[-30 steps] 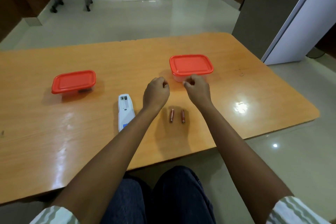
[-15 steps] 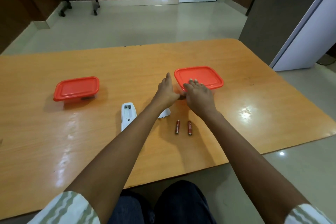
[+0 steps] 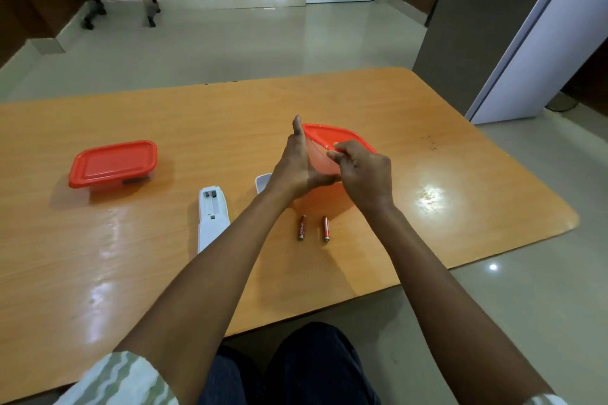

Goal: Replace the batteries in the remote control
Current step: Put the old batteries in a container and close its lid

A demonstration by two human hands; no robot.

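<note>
The white remote lies face down on the table with its battery compartment open. Its small white cover lies to the right, partly hidden by my left wrist. Two red batteries lie side by side near the front edge. Behind them stands a translucent container. My left hand holds its left side, thumb pointing up. My right hand pinches the near edge of its orange lid, which tilts upward. What the container holds is hidden.
A second container with an orange lid stands closed at the left of the wooden table. The table's right edge curves away past a bright reflection. Tiled floor, a chair base and a door lie beyond.
Both hands reached forward from above the batteries to the right container. The left hand now braces it, and the right hand has raised the lid's near edge.
</note>
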